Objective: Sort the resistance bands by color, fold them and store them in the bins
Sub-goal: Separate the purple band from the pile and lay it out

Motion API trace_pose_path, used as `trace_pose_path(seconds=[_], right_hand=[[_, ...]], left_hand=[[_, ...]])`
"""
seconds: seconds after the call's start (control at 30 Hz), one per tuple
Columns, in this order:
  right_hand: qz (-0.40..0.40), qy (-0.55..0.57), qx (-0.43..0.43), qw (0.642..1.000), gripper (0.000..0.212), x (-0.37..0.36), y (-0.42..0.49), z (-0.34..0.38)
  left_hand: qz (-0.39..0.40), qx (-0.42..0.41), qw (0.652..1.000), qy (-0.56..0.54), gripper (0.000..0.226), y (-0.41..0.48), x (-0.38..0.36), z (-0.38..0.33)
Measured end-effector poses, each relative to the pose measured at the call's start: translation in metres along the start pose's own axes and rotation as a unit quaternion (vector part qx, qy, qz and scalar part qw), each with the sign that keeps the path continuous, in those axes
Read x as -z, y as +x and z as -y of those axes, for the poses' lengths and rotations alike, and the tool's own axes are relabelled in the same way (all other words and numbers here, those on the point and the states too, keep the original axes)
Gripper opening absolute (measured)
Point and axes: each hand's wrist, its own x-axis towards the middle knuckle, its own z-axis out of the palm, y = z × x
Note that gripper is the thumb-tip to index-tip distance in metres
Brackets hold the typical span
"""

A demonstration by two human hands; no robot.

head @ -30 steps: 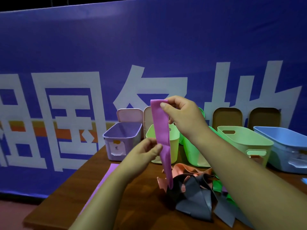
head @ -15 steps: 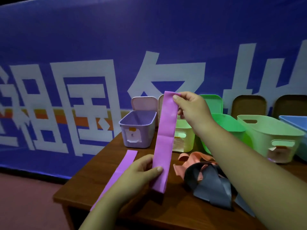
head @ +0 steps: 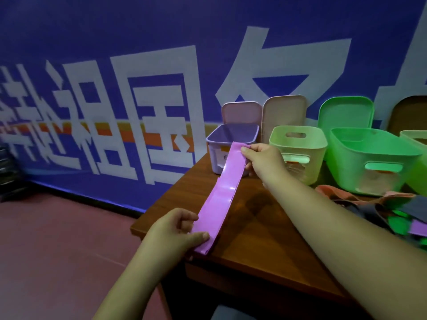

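Note:
A purple resistance band [head: 220, 197] is stretched flat along the left part of the wooden table [head: 258, 245]. My right hand [head: 263, 160] pinches its far end, close to the purple bin [head: 233, 140]. My left hand [head: 178, 229] pinches its near end at the table's front left corner. A second purple band seems to lie under it, mostly hidden. A tangled pile of pink, grey, green and purple bands [head: 402, 211] lies at the right edge.
Behind the purple bin stand a pale green bin [head: 298, 144], a bright green bin [head: 374, 158] and another green one cut off at the right. Lids [head: 284, 114] lean against the blue banner wall. The red floor drops away left of the table.
The band hung upright from my right hand. Both hands have brought it down and laid it out lengthwise on the table, and my view has swung left.

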Motion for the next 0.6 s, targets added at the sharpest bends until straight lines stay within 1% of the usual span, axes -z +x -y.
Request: trace_pose_path(seconds=[0.07,0.13,0.2,0.3,0.43,0.5,0.57,0.6], right_hand=[[0.015,-0.001,-0.030,0.999,0.010,-0.019,-0.002,-0.015],[0.021,-0.016,-0.053,0.998,0.011,-0.035,0.000,-0.029],[0.015,-0.041,-0.073,0.996,0.017,-0.047,0.004,-0.039],[0.008,-0.092,-0.098,0.991,0.013,-0.058,0.006,-0.047],[0.006,-0.146,-0.080,0.986,0.015,-0.068,0.011,-0.061],[0.004,-0.173,-0.071,0.982,0.012,-0.070,0.013,-0.066],[0.003,-0.199,-0.065,0.978,0.022,-0.072,0.013,-0.069],[0.006,-0.212,-0.057,0.976,0.021,-0.073,0.013,-0.069]], left_hand=[[-0.016,0.000,0.997,0.072,0.044,0.000,0.008,0.005],[-0.021,-0.002,0.993,0.114,0.045,-0.001,0.012,0.010],[-0.027,-0.003,0.992,0.126,0.043,-0.001,0.014,0.015],[-0.027,0.003,0.992,0.126,0.041,-0.001,0.018,0.021],[-0.021,0.002,0.991,0.133,0.039,0.002,0.021,0.023],[-0.019,0.002,0.990,0.138,0.036,0.003,0.020,0.023],[-0.021,0.004,0.990,0.138,0.035,0.004,0.020,0.024],[-0.022,0.006,0.990,0.140,0.035,0.005,0.020,0.024]])
